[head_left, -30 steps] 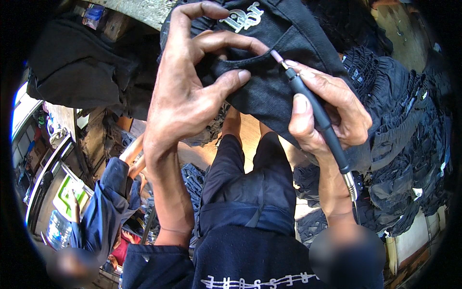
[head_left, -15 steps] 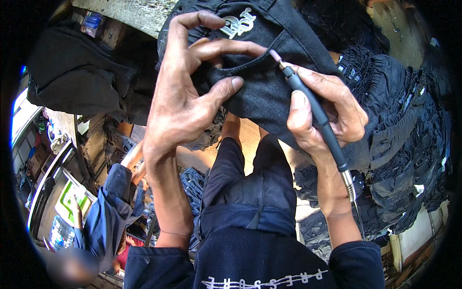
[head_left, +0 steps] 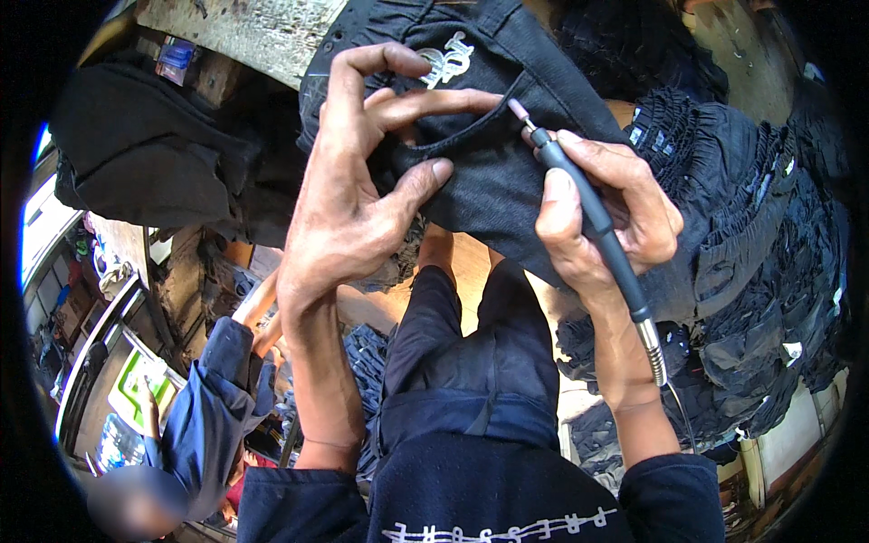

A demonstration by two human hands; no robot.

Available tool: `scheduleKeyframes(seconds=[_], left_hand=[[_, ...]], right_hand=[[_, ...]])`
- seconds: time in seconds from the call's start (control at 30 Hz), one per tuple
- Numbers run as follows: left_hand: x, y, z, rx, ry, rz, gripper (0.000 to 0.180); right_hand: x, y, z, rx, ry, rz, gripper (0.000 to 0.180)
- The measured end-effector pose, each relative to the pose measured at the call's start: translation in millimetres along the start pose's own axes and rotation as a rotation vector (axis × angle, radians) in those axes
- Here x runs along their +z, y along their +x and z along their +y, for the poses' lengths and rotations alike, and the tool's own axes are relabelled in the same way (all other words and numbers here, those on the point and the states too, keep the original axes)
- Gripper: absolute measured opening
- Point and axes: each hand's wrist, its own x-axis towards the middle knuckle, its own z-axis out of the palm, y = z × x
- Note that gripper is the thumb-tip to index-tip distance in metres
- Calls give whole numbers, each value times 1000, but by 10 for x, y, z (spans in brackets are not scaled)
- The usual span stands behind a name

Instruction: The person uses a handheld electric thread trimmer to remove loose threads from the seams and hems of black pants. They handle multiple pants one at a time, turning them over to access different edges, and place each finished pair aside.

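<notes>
My right hand (head_left: 625, 199) is closed round a slim dark rotary grinding pen (head_left: 597, 217), with a small pale pinkish stone tip and a metal spring collar at its rear. The tip is at the curved pocket edge of a black denim garment (head_left: 493, 172), close to my left fingertip; I cannot tell if it touches the cloth. My left hand (head_left: 339, 199) lies over the garment with fingers spread. Its index finger reaches along the pocket opening, another finger bends above it, and the thumb rests on the cloth below. White embroidery (head_left: 450, 60) shows above the pocket.
Dark garments with gathered waistbands (head_left: 724, 199) are heaped at the right. Black cloth (head_left: 145, 145) lies at the left, beside a worn wooden board (head_left: 244, 36). A thin cable trails from the pen past my right forearm. Another person (head_left: 217, 380) is at lower left, near a green tray (head_left: 145, 389).
The garment and my left hand sit slightly lower in the picture. The pen's tip has shifted a little upward along the pocket edge relative to the cloth. Both hands keep their pose.
</notes>
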Motion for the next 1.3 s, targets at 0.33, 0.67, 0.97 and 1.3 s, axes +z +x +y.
scheduleKeyframes(seconds=[0.33,0.67,0.97,1.3], left_hand=[[-75,-7,55,-23,147,-48,69],[-72,3,67,-29,112,-51,74],[126,-184,177,-150,605,449,132],[44,-81,303,-315,434,110,63]], right_hand=[[10,3,2,26,9,4,23],[61,-1,-18,140,108,49,19],[-432,-213,-46,282,311,360,24],[-486,-268,-53,300,-281,183,52]])
